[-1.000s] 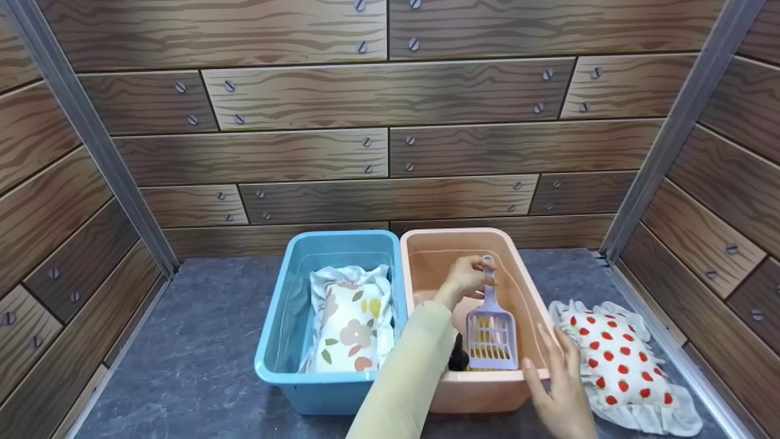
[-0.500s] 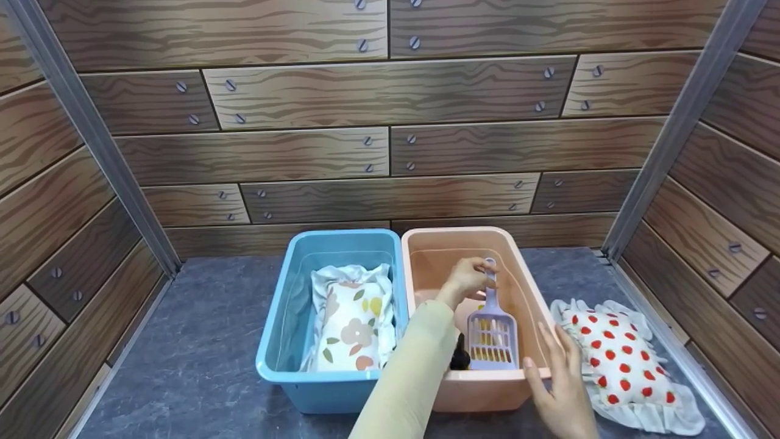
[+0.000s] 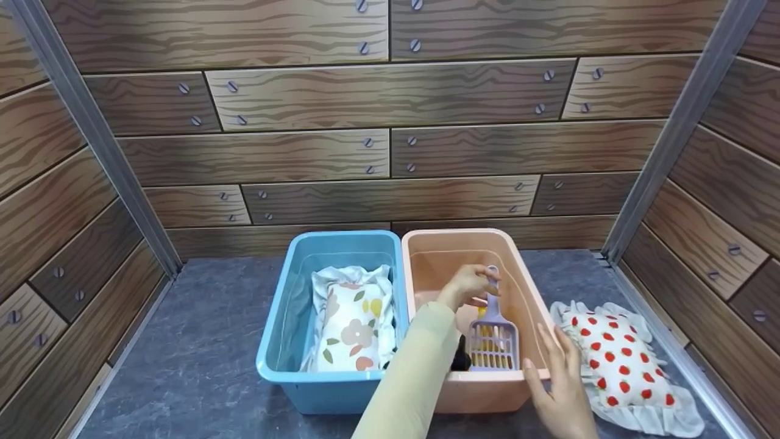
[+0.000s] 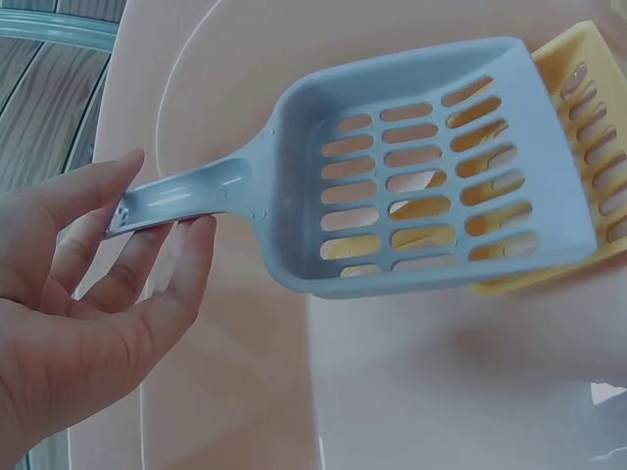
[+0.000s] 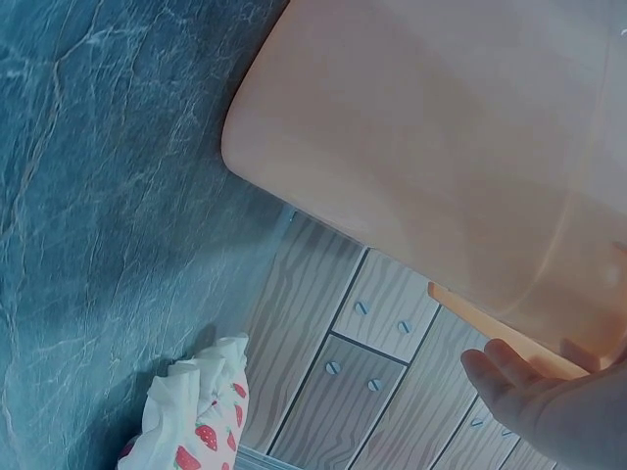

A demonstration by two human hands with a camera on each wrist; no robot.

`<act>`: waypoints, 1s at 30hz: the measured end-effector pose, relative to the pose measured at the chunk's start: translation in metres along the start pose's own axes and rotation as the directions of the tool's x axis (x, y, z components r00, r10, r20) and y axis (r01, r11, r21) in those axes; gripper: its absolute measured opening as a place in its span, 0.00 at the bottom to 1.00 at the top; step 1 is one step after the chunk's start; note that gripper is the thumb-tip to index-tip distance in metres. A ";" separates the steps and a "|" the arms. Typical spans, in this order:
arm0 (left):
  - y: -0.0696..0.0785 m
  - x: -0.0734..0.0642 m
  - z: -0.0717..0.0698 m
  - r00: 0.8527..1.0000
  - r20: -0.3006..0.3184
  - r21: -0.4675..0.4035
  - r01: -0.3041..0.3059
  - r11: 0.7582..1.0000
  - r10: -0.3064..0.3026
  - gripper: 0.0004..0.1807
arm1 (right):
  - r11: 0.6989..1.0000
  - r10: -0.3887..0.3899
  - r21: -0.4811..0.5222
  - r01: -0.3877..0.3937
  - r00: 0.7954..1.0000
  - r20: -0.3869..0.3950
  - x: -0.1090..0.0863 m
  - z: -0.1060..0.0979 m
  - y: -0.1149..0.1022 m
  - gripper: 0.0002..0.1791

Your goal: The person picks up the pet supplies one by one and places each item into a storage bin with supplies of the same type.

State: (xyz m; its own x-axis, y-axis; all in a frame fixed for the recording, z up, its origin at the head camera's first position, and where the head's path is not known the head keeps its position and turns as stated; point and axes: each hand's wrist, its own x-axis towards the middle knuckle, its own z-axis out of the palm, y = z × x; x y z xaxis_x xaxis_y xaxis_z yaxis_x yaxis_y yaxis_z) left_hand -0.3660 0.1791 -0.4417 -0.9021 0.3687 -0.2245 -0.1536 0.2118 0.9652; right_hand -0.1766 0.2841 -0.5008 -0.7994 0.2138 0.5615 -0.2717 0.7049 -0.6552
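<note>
My left hand (image 3: 472,285) pinches the handle of a lavender slotted litter scoop (image 3: 493,347) inside the peach plastic bin (image 3: 420,236). In the left wrist view, the scoop (image 4: 294,196) shows rows of oval slots, with thumb and fingers at the end of its handle. Partly covered by it lies a second, yellow slotted scoop (image 4: 598,127). My right hand (image 3: 563,387) rests at the bin's front right corner, thumb at the front rim and straight fingers along the outer side. A dark object (image 3: 461,356) sits left of the lavender scoop, partly hidden by the sleeve.
Against the peach bin's left side stands a blue bin (image 3: 274,329) holding a flower-print pillow (image 3: 350,332). A ruffled strawberry-print pillow (image 3: 621,360) lies on the dark marbled surface (image 3: 195,353) to the right. Wood-patterned walls (image 3: 390,152) enclose the back and sides.
My left hand and the lavender scoop have shifted slightly down and to the right within the peach bin. The right hand stays at the rim.
</note>
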 end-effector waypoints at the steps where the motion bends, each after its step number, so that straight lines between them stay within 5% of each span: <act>1: 0.000 0.000 0.000 1.000 -0.001 -0.001 0.005 1.000 -0.005 0.16 | 1.000 0.001 0.001 -0.001 1.000 0.000 0.000 0.000 -0.001 0.33; 30: 0.001 -0.010 0.001 0.997 0.046 0.153 0.054 0.987 -0.061 0.11 | 0.999 -0.024 0.021 0.024 0.999 -0.024 0.000 0.001 0.000 0.34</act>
State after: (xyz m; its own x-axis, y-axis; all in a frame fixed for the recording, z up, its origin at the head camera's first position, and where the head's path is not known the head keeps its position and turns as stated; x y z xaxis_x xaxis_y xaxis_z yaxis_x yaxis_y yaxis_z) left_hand -0.3566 0.1769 -0.4389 -0.8712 0.3965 -0.2893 -0.1381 0.3675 0.9197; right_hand -0.1767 0.2833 -0.5014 -0.7794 0.2133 0.5891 -0.3020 0.6959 -0.6516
